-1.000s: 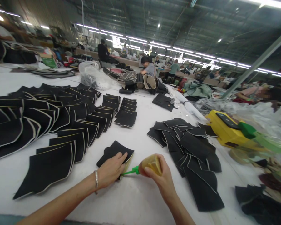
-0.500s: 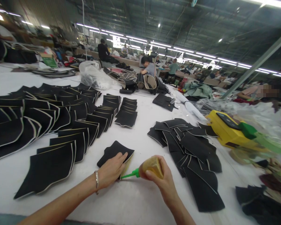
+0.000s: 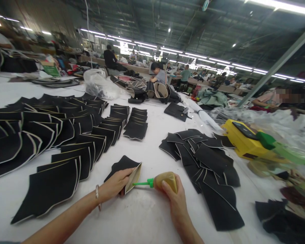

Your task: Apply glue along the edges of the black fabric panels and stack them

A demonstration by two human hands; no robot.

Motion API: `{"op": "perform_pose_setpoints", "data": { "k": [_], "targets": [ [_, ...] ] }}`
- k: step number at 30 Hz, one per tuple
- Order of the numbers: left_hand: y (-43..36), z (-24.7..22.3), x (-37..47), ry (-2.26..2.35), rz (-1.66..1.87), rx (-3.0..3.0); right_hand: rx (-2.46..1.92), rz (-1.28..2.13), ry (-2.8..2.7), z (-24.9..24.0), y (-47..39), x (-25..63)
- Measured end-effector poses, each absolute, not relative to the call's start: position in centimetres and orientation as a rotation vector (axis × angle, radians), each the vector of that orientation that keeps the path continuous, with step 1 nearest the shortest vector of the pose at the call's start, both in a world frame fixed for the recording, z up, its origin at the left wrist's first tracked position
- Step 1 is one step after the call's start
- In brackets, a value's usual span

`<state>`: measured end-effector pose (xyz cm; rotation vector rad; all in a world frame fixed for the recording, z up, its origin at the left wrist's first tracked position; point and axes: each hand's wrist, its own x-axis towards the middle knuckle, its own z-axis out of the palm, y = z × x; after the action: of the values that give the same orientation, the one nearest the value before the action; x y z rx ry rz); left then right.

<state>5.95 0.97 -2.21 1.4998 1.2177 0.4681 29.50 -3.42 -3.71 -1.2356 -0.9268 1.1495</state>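
My left hand [image 3: 114, 185] grips the right edge of a black leather piece [image 3: 122, 164] and tilts it up, so its beige underside [image 3: 134, 178] faces right. The fingertips behind that edge are partly hidden. In my right hand [image 3: 179, 200] is a squeeze bottle [image 3: 165, 180] of amber liquid, probably glue, lying nearly level. Its thin green nozzle [image 3: 143, 183] points left, and the tip is at the beige underside; whether it touches I cannot tell.
Fanned rows of black pieces [image 3: 51, 186] cover the left of the white table [image 3: 147, 223]. A loose heap of black pieces [image 3: 213, 162] lies to the right, by a yellow box [image 3: 240, 140]. Plastic bags [image 3: 99, 84] and a black flap piece [image 3: 176, 111] lie farther back. Other people work beyond.
My left hand has gone from lying on top of the leather piece to holding its edge raised, showing more beige underside. The nozzle tip has moved slightly up and right.
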Motion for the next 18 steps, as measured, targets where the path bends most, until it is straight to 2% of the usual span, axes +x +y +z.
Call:
{"op": "perform_pose_setpoints", "data": {
  "k": [6, 12, 18],
  "targets": [
    [1.2, -2.5, 5.8, 1.192, 0.506, 1.475, -1.260, 1.030, -0.932, -3.3, -2.3, 29.3],
    [1.2, -2.6, 5.5, 1.157, 0.501, 1.481, -1.087, 1.174, -0.789, -2.1, -2.0, 29.6],
    [0.8, -2.3, 6.2, 1.279, 0.437, 1.457, -1.243, 0.989, -1.082, -1.2, -2.3, 30.1]
  ]
}}
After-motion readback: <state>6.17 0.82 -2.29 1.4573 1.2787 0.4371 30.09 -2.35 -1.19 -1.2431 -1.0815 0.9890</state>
